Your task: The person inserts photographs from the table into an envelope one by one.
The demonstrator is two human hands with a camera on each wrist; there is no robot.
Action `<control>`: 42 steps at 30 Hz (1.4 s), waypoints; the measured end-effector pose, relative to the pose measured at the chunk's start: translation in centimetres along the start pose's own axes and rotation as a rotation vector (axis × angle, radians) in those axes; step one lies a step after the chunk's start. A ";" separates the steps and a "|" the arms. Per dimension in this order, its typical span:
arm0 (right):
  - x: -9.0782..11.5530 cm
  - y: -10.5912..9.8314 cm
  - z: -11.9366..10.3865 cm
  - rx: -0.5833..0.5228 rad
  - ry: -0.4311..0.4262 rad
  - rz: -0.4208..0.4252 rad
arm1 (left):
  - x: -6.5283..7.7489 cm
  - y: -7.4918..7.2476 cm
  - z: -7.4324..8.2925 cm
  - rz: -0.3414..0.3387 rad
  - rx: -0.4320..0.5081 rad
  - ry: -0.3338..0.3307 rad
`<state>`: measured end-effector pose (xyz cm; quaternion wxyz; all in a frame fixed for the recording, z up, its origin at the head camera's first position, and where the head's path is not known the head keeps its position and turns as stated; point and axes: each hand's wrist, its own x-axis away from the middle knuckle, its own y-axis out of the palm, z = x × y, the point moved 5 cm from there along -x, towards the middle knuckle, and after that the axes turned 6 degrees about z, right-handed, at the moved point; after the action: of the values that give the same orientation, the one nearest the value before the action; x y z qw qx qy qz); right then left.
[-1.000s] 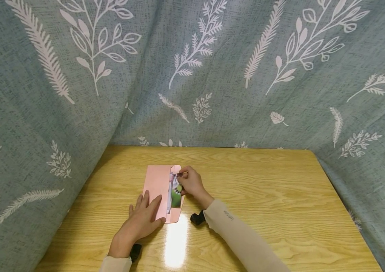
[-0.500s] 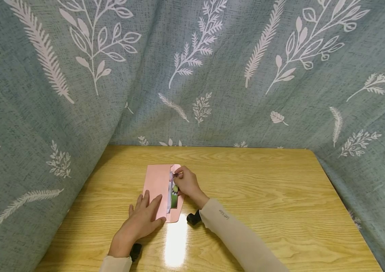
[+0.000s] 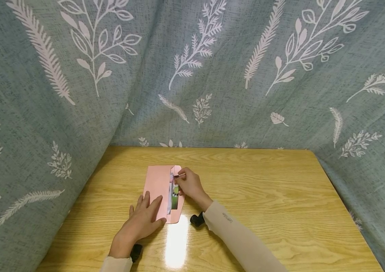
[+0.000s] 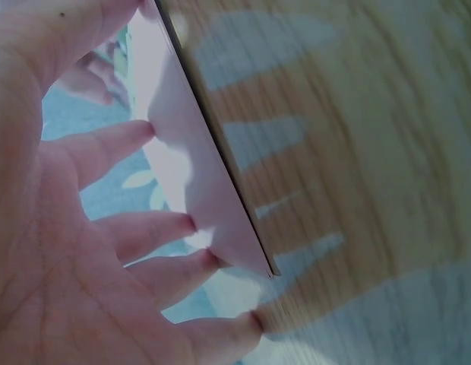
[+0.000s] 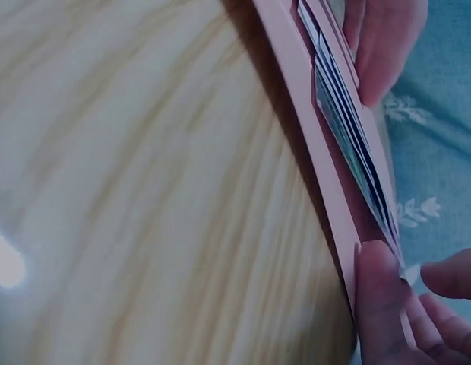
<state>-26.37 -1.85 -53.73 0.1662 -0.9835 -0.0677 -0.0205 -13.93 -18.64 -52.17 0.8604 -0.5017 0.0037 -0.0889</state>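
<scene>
A pink envelope (image 3: 156, 179) lies on the wooden table, its slot and flap facing right. My left hand (image 3: 140, 222) rests flat on its lower left part, fingers spread. In the left wrist view, the fingertips (image 4: 144, 129) touch the envelope's face (image 4: 171, 152). Glossy picture cards (image 5: 349, 137) stick out of the slot, the top one with a green picture (image 3: 175, 200). My right hand (image 3: 190, 187) pinches that card near its far end, thumb and forefinger curled at the edge. The right wrist view has the thumb (image 5: 377, 281) down at the flap beside the cards' end.
Black wrist-camera mounts (image 3: 197, 219) sit under both forearms. The wooden table (image 3: 264, 189) stretches to the right, with a bright light reflection near its front. A grey-green leaf-patterned curtain (image 3: 226, 113) hangs behind and along the sides.
The green picture card has slid left, deeper into the envelope, and shows a narrower strip. My right hand moved slightly left with it, then back a little; the left stayed put.
</scene>
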 end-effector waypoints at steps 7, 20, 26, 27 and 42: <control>1.0 -1.4 0.6 -0.110 0.025 -0.032 | 0.1 -0.1 0.1 -0.009 0.000 -0.012; 3.3 -1.7 1.0 -0.262 0.105 -0.116 | 0.1 0.0 0.0 -0.015 -0.004 -0.023; 3.4 -1.3 1.0 -0.278 0.115 -0.125 | 0.0 0.2 0.0 -0.015 0.000 -0.012; 3.4 -1.3 1.0 -0.281 0.114 -0.124 | 0.0 0.1 0.0 -0.013 0.001 -0.011; 3.2 0.1 0.4 -0.271 0.114 -0.127 | -0.1 0.1 0.1 -0.014 0.004 -0.006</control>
<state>-23.18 -1.39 -53.97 0.0341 -0.9880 -0.1167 -0.0956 -13.97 -18.49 -52.26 0.8609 -0.5002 -0.0028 -0.0934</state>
